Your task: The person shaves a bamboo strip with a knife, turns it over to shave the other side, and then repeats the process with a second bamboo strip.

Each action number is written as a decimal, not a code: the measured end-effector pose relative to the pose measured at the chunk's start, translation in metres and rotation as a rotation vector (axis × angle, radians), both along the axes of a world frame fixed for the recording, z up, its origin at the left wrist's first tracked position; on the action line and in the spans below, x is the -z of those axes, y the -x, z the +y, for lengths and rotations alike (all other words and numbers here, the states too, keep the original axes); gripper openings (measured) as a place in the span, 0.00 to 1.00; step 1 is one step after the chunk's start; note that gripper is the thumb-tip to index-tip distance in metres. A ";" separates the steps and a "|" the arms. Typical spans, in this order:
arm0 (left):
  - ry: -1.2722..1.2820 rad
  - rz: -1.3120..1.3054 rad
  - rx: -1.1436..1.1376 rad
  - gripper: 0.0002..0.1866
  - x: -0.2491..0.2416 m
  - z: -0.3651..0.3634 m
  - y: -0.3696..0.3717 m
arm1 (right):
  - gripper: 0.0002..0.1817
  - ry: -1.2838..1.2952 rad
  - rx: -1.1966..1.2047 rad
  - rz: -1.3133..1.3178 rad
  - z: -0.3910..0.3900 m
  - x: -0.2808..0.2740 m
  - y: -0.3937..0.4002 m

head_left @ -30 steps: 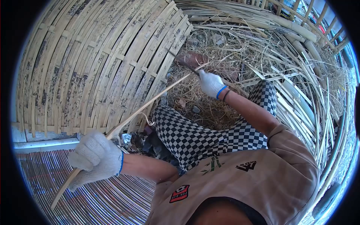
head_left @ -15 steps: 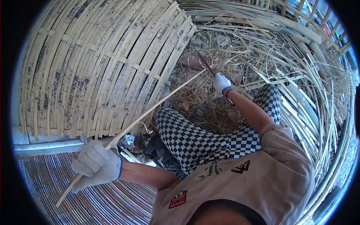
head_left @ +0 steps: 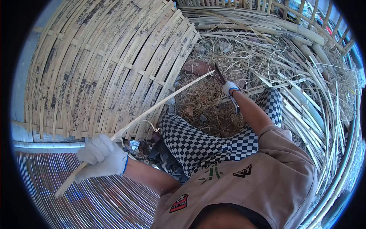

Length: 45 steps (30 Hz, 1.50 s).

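My left hand (head_left: 102, 156), in a white knit glove, is wrapped round a long pale bamboo strip (head_left: 164, 100). The strip slants up and right across the view, its near end jutting out below the glove. In my gloved right hand (head_left: 230, 88) is a knife (head_left: 220, 72) with a narrow dark blade; part of its handle shows under my forearm. The blade's upper part is right at the strip's far end. A reddish brick (head_left: 199, 68) lies on the ground just left of that end.
A large woven bamboo panel (head_left: 103, 68) fills the upper left. Slatted matting (head_left: 87, 191) is at the lower left. Curly shavings (head_left: 206, 95) cover the ground before my checkered legs (head_left: 190, 133). Split strips (head_left: 305, 114) are piled on the right, with bamboo poles (head_left: 301, 28) behind.
The knife has shifted right and down and turned steeper, from crossing the strip near its end to standing at its tip. My left hand has moved slightly right and up with the strip.
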State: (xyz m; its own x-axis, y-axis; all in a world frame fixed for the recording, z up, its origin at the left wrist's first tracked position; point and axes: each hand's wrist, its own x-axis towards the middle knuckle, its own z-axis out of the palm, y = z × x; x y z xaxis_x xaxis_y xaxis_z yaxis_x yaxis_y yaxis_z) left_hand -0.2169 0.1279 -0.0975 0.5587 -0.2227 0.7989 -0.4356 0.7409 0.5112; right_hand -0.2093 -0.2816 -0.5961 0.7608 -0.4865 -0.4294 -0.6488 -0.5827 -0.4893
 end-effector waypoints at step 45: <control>-0.231 -0.090 -0.007 0.22 -0.112 -0.168 -0.034 | 0.25 -0.059 -0.198 -1.479 0.086 -0.432 -0.010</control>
State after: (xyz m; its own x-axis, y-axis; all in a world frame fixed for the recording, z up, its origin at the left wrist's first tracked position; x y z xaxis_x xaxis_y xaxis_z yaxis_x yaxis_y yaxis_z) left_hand -0.1829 -0.0403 0.0144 0.4898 -0.4015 0.7739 -0.4915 0.6059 0.6255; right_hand -0.1994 -0.1961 -0.1643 0.5636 -0.3356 0.7548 0.5282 -0.5561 -0.6416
